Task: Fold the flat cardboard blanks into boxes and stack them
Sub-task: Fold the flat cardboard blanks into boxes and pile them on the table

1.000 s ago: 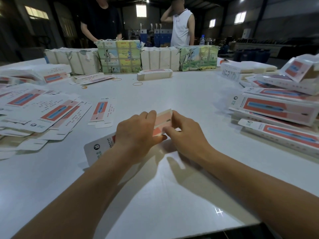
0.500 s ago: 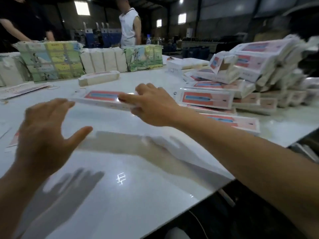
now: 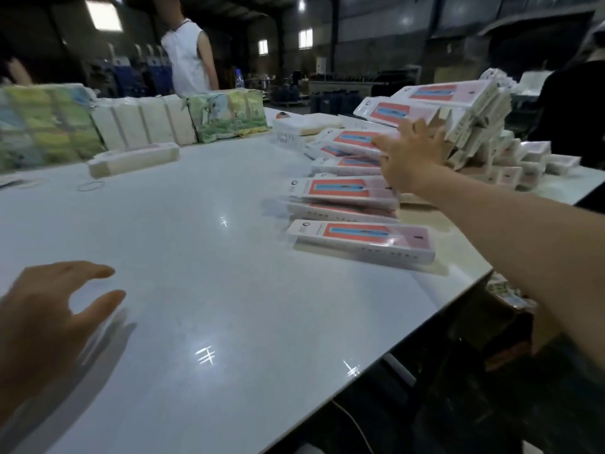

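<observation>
A glossy white surface (image 3: 203,257) fills the frame's centre. Folded boxes (image 3: 357,239) lie along its right side, climbing to a heap (image 3: 474,109) at upper right. Wrapped bundles (image 3: 226,114) line the far edge; before them lie one box (image 3: 134,158) and a rubber band (image 3: 91,185).

A: so where are the boxes (image 3: 363,242) at?
B: right side of the desk (image 3: 203,257). Long flat white ones with a red panel and a blue stripe, several lying loose in front, overlapping.
A: and the pile (image 3: 465,109)?
B: behind those, stacked high and leaning. One more box (image 3: 355,142) sits tilted against it.
</observation>
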Tool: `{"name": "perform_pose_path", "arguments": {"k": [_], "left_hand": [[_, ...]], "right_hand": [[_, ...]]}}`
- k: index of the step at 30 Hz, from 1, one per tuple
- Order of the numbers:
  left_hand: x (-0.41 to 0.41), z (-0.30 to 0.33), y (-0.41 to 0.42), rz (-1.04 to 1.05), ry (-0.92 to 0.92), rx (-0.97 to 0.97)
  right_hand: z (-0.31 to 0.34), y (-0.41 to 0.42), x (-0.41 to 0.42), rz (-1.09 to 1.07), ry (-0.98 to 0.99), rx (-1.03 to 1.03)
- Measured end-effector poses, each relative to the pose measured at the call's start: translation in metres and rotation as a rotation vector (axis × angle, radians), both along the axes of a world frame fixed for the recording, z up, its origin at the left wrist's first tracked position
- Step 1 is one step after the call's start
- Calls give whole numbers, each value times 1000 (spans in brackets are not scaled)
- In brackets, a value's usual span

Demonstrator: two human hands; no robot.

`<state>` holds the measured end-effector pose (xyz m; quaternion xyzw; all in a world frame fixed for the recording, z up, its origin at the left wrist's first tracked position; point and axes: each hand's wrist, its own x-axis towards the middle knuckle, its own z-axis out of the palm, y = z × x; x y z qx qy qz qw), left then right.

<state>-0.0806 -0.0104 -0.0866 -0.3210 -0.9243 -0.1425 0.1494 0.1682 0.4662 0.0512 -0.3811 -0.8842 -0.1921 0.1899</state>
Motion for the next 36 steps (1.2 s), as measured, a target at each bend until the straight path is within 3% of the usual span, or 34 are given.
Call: {"name": "perform_pose_path", "arguments": {"k": [5,9,14,17,21,24,26,29,32,36], "left_hand": [[93,49,20,-64,84,253],[107,61,27,20,-87,234],[98,55,19,89,-177,207],[98,53,14,88,-207,215],[102,57,14,97,-258,221],[90,79,5,101,-564,381],[64,101,-13,155,-643,412],[12,126,-65,435,-481,314],[-24,123,-134,819,-305,44],[-60,104,-192,997,-405,-234]], "right_hand": [[23,-43,-12,61,104,-61],[29,-126,-42,442,260,-58],[-21,-249,-84,840,76,-340],[-65,-288,-97,890,-39,-406],[-90,-291,-101,901,10,-468],[-91,-289,-101,909,21,-459],[-91,-291,-100,917,30,-460],[-91,-291,-100,920,53,-480],[-91,-292,-101,926,80,-487],[-91,-294,-105,933,110,-486]]}}
